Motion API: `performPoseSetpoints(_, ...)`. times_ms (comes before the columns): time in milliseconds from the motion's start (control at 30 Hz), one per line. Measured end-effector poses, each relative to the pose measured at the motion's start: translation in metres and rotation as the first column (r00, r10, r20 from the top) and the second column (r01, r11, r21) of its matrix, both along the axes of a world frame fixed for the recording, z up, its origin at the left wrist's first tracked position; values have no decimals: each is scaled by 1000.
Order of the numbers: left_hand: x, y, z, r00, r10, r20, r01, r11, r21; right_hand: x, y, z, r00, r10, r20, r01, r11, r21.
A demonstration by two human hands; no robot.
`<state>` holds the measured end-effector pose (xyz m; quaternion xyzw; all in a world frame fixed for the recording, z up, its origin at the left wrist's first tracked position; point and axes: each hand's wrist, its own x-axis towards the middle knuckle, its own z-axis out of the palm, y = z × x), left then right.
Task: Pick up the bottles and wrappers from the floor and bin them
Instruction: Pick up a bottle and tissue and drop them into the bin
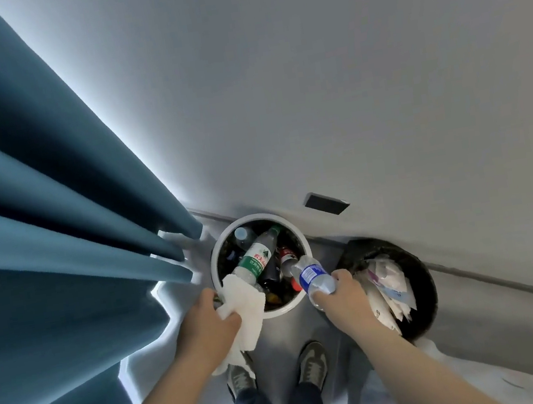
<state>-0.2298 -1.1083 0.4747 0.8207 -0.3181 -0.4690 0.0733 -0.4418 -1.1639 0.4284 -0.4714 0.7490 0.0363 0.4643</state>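
two hands over the white bin, a bottle in one and paper in the other

my right hand (345, 297) grips a clear plastic bottle with a blue label (312, 276) by its base end, neck pointing down over the round white bin (253, 218), which is already packed with bottles. my left hand (207, 324) has its fingers clenched on a crumpled white paper wrapper (244, 303) at the bin's near edge. a clear bottle with a green label (256, 258) lies across the pile with its base against the paper, and i cannot tell whether i hold it too. the blue-label bottle looks empty, so i judge it light, thin-walled, easily dented and a little slick; round the body is the surest hold. the paper is soft and near weightless, best kept bunched. a round black bin (421, 289) just beside holds paper rubbish.
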Motion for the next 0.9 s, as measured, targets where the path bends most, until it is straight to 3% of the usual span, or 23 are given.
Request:
performPoseSetpoints(433, 4, -17, -106, 999, -46, -12, 46, 999, -8, 18, -5, -117, 998, -62, 14, 62, 997, -48)
performPoseSetpoints(700, -8, -24, -130, 997, -74, -1, 74, 997, -19, 30, -28, -144, 998, -50, 43, 54, 992, -112)
performPoseSetpoints(900, -13, -30, -140, 998, -70, 5, 70, 998, 3, 30, -33, -153, 988, 8, 155, -3, 999, -34)
